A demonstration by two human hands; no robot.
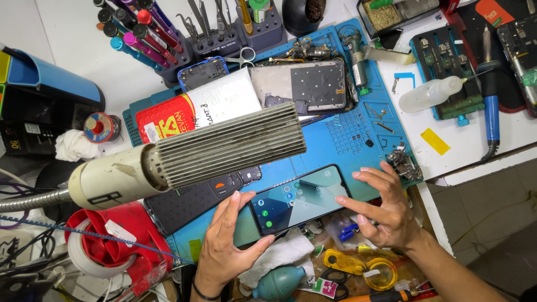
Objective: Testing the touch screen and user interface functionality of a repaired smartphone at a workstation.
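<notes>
A black smartphone with its screen lit lies on the blue work mat. My left hand grips the phone's left end, thumb along its lower corner. My right hand rests at the phone's right end, with its fingers spread and their tips touching the edge. A ribbed grey lamp head on a flexible arm hangs over the mat, above and to the left of the phone.
An opened phone with bare internals and a red and white packet lie further up the mat. Screwdrivers and tweezers stand in holders. Also around: a red tape dispenser, a white squeeze bottle, a teal air blower, and yellow-handled scissors.
</notes>
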